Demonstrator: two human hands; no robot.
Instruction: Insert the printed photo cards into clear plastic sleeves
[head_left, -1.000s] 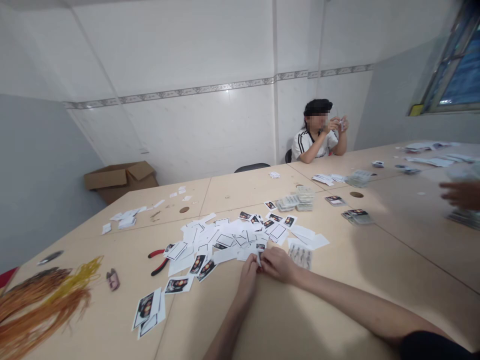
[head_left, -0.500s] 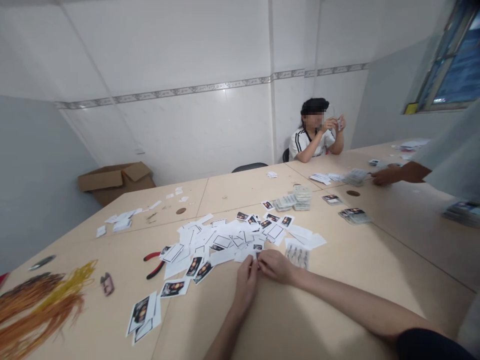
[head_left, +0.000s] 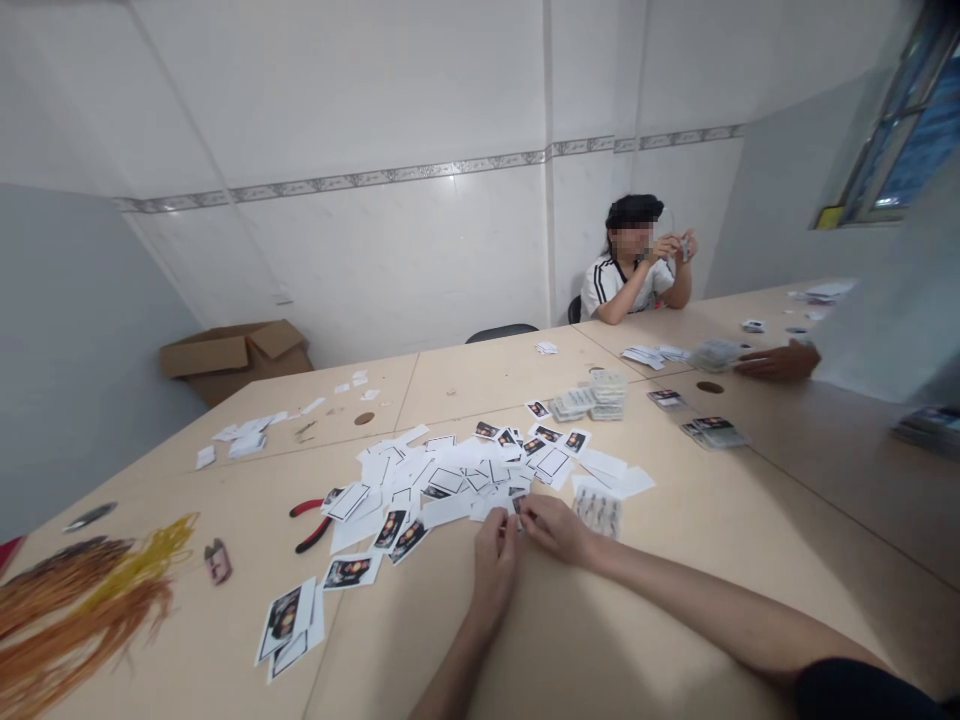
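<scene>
My left hand (head_left: 495,548) and my right hand (head_left: 556,528) meet at the near edge of a heap of paper cards (head_left: 450,480). Both have their fingers pinched together, tips almost touching. Whatever sits between them is small and mostly hidden; a dark printed patch shows by the right fingertips. Some cards are white with black frames, others carry a dark picture. Just beyond my right wrist lies a clear bag of small items (head_left: 598,510).
Red-handled pliers (head_left: 311,525) lie left of the heap. Farther left are a pink object (head_left: 217,562) and orange and yellow strands (head_left: 112,600). Clear packs (head_left: 592,398) are stacked behind. A co-worker (head_left: 634,265) sits across; another person's hand (head_left: 780,360) rests at the right.
My hands stay pinched together at nearly the same spot. The standing person's hand and sleeve at the right have shifted. The view has moved slightly.
</scene>
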